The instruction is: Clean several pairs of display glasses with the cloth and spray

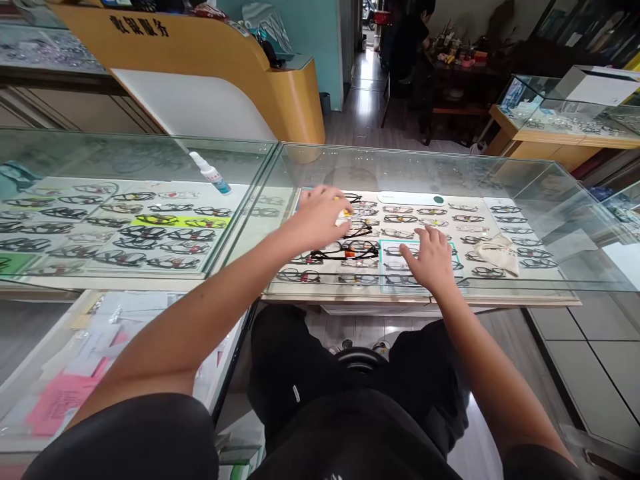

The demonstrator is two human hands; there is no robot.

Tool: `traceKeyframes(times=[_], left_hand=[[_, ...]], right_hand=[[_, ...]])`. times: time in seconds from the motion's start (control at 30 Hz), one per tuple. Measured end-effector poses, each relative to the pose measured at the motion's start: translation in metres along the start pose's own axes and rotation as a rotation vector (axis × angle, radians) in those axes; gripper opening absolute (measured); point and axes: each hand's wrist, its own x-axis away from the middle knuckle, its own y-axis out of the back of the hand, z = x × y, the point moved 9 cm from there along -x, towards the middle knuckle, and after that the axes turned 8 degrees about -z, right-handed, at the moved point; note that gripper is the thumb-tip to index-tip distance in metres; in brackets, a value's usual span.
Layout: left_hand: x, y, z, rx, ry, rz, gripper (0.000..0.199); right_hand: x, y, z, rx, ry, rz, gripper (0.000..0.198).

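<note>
Black eyeglasses [345, 254] with an orange tag lie, apparently, on top of the glass worktop [323, 175], in front of the wearer and between the two hands. Another dark frame [363, 232] shows just beyond them, near the left thumb. Left hand [320, 213]: reaches over the glass, fingers loosely bent beside the dark frames; whether its grip bears on one or is released cannot be told, as the fingertips overlap the frames in view. Right hand [429, 259]: grip released, fingers spread and nothing in them, over a turquoise-edged card [383, 268]; contact with the glass is unclear. Rows of eyeglasses [467, 218] lie under the glass. Cloth [500, 253], pale and crumpled, lies to the right of the right hand; white bottle [213, 175] sits well to the left, on the adjoining case. Neither is in hand. Progress, judged from layout only: the black eyeglasses seem to be out, set apart from the rows below, so getting them out counts as done. Handling looks partway, with both hands over the glass; how much remains cannot be read from this view. Pulled-out drawer at lower left holds pink papers [65, 400].
</note>
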Motion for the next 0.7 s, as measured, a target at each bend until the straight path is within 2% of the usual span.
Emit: traceKeyframes(times=[0.03,0.13,0.2,0.23,0.27,0.3,0.33,0.4,0.47,0.5,0.57,0.7], left_hand=[[0.027,0.002,-0.008,0.113,-0.04,0.062,0.038],[0.13,-0.028,-0.012,0.405,-0.085,0.572,0.044],[0.203,-0.06,0.019,0.448,0.026,0.933,0.046],[0.233,-0.074,0.048,0.446,0.142,1.03,0.047],[0.257,-0.087,0.082,0.43,0.272,1.068,0.049],[0.277,-0.099,0.122,0.384,0.413,1.065,0.051],[0.29,-0.106,0.165,0.309,0.536,0.989,0.053],[0.296,-0.111,0.24,0.197,0.636,0.746,0.05],[0.287,-0.102,0.299,0.134,0.682,0.44,0.041],[0.28,-0.096,0.321,0.078,0.687,0.326,0.039],[0.257,-0.085,0.349,-0.041,0.655,0.155,0.034],[0.188,-0.083,0.372,-0.12,0.533,0.052,0.034]], right_hand=[[0.001,0.0,-0.001,0.0,0.009,-0.01,0.066],[0.003,0.001,-0.003,0.024,0.024,-0.02,0.068],[0.004,0.001,-0.003,0.041,0.035,-0.02,0.069],[0.004,0.002,-0.003,0.048,0.038,-0.02,0.069],[0.004,0.002,-0.003,0.057,0.04,-0.019,0.069],[0.004,0.002,-0.003,0.067,0.04,-0.015,0.069],[0.004,0.002,-0.003,0.079,0.04,-0.007,0.07],[0.004,0.002,-0.003,0.099,0.04,0.01,0.073],[0.004,0.002,-0.004,0.108,0.025,0.028,0.076],[0.004,0.002,-0.004,0.109,0.008,0.04,0.077],[0.005,0.002,-0.005,0.122,-0.032,0.084,0.079],[0.006,0.003,-0.003,0.184,-0.085,0.165,0.08]])
